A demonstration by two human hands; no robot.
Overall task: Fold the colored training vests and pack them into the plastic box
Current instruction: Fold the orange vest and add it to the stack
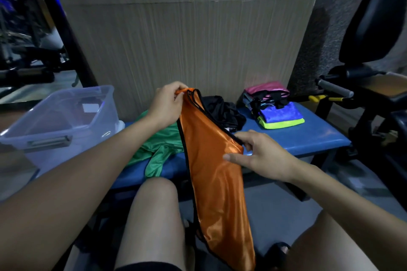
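Satin-slick fabric like the shiny orange black-trimmed training vest [211, 160], hanging limp over the blue padded surface [308, 136], looks light and slippery, so the left hand [166, 103] and right hand [262, 156], each grip pinching its bound edge, seem best placed.

Blue padded bench [308, 136], corrugated cardboard sheet [187, 39] upright behind it, black exercise machine [372, 28] at right

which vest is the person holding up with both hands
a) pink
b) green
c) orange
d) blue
c, the left hand pinches the top of the orange vest and the right hand grips its edge, while the green vest lies on the bench.
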